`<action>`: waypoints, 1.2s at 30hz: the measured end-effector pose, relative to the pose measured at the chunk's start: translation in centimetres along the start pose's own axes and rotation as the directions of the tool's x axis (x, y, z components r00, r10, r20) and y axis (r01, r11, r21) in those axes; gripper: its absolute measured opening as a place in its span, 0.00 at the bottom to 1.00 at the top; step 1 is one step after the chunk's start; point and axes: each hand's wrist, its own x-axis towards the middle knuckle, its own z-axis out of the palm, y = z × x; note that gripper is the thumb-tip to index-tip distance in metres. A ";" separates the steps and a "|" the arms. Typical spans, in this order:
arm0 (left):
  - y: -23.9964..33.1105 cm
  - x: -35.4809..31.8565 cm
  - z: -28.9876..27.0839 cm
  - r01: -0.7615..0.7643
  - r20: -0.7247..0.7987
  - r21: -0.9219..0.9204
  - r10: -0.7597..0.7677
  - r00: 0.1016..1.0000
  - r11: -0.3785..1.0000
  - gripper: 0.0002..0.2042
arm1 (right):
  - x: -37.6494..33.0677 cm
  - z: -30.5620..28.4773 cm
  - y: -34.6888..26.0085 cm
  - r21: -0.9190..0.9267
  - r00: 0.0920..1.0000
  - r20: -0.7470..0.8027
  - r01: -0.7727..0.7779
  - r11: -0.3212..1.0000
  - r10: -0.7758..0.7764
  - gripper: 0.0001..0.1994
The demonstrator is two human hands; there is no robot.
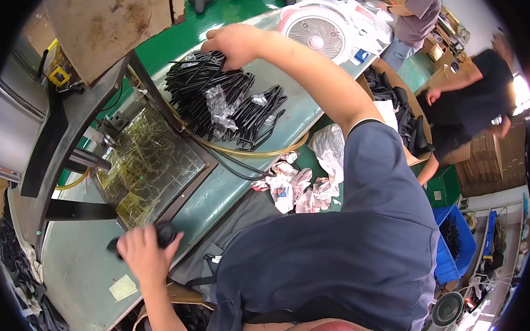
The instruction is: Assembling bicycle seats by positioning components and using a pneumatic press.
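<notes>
My left hand [143,253] is curled over a rounded black piece [166,233] at the front edge of the green table [77,256]; motion blurs that piece, so its exact kind does not show. My right arm stretches out to the far side, where my right hand [236,43] bends its fingers down at the top of a heap of black bent metal rods [206,94]. Whatever those fingertips grip is hidden. Clear crumpled plastic [220,105] lies among the rods.
A press-like machine with a film-covered plate [149,164] stands between my hands. A yellow hose [247,153] crosses the table. Beyond the heap sits a white fan [315,36]. Crumpled paper [298,187], a carton of black parts [414,129] and two other people are at the right.
</notes>
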 end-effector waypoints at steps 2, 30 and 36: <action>0.6 2.3 3.1 -0.075 0.057 -0.068 0.079 0.995 0.995 0.31 | -2.1 -1.5 1.2 -0.005 1.000 -0.027 0.005 1.000 -0.005 0.27; 0.8 -8.3 4.1 0.533 0.490 -0.830 -0.242 0.838 0.166 0.18 | -14.3 4.8 -27.4 0.895 0.972 -0.207 0.234 0.379 -0.111 0.12; 1.4 -9.7 1.3 0.480 0.573 -0.781 -0.151 0.806 -0.400 0.19 | -13.5 5.9 -29.2 0.887 0.976 -0.114 0.185 0.424 -0.188 0.12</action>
